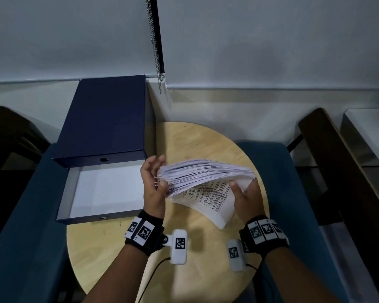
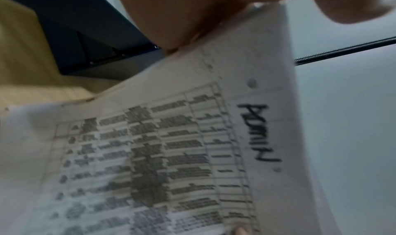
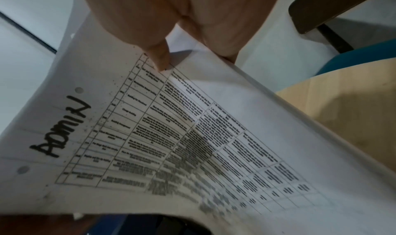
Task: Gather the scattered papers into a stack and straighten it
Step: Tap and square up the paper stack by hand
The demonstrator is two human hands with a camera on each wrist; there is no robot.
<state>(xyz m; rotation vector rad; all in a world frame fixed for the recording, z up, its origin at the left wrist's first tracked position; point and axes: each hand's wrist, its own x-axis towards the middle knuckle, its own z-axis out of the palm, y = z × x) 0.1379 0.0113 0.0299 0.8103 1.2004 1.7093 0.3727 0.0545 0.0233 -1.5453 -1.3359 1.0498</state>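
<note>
A thick stack of printed papers (image 1: 206,171) is held on edge above the round wooden table (image 1: 123,248), its top edges fanned and uneven. My left hand (image 1: 159,171) grips its left end, thumb in front and fingers behind. At the right end my right hand (image 1: 243,184) grips it, the thumb pressed on the front sheet. That sheet hangs down toward me and carries a printed table. In the left wrist view the sheet (image 2: 171,154) shows handwritten "ADMIN" below my thumb (image 2: 182,18). The right wrist view shows the same sheet (image 3: 193,137) under my right thumb (image 3: 158,55).
An open dark blue box file (image 1: 66,193) with a white inside lies left of the papers, its lid (image 1: 105,119) leaning back against the wall. Blue chair seats (image 1: 20,215) (image 1: 293,193) flank the table. A blind chain (image 1: 155,51) hangs behind.
</note>
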